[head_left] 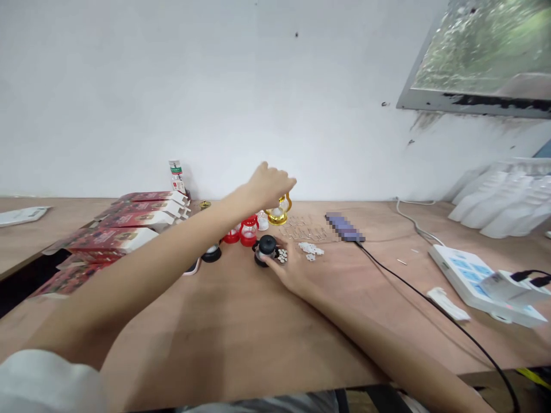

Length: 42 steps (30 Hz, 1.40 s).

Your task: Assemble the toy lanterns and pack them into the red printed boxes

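Note:
My left hand (272,184) is reached far forward, knuckles up, with its fingers curled down over the top of a small gold lantern (278,218). The hand hides the lantern's upper part, and I cannot tell whether the base touches the table. Nearer to me, my right hand (294,268) grips a small black lantern (267,245), thumb at its near side. Small white discs (282,256) lie beside the black lantern. Two red lanterns (248,231), a white one (262,221) and another black one (212,253) stand to the left, partly behind my left forearm.
Printed red boxes (112,240) are stacked at the left. Thin wire handles (303,232) and white plastic pieces (310,249) lie right of the lanterns. Farther right are a phone (344,227) on a black cable, a white power strip (484,284) and white stacked forms (503,198).

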Each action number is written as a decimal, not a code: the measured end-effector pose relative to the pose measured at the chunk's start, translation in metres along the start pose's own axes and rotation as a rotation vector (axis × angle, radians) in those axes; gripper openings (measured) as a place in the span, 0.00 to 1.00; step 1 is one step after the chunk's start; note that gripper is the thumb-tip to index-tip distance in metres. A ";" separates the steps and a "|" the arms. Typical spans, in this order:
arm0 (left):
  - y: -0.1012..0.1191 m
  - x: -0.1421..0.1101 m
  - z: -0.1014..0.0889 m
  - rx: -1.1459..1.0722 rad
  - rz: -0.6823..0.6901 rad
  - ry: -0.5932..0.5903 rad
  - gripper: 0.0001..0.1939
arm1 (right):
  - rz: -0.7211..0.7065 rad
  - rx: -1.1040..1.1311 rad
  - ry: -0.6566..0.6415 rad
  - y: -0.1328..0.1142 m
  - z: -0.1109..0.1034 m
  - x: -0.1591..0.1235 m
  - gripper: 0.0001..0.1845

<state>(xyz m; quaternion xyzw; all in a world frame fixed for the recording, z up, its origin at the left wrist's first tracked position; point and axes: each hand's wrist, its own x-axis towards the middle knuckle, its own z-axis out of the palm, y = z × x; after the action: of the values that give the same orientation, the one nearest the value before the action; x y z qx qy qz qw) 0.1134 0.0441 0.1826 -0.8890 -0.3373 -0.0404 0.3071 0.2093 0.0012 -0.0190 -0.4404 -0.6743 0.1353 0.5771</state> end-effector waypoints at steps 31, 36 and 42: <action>0.030 -0.050 0.037 -0.293 0.091 -0.302 0.22 | -0.131 -0.226 -0.277 0.000 0.009 -0.016 0.34; 0.041 -0.089 0.055 -0.442 -0.145 -0.385 0.29 | -0.325 -0.221 -0.151 0.003 0.009 -0.020 0.40; 0.052 -0.113 0.086 -0.781 -0.285 -0.165 0.21 | -0.461 -0.250 0.047 0.000 0.003 -0.015 0.37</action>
<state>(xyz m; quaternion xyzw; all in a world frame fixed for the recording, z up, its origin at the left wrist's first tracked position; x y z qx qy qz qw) 0.0472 -0.0023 0.0547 -0.8833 -0.4397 -0.1360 -0.0893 0.2060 -0.0087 -0.0300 -0.3460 -0.7548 -0.0942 0.5493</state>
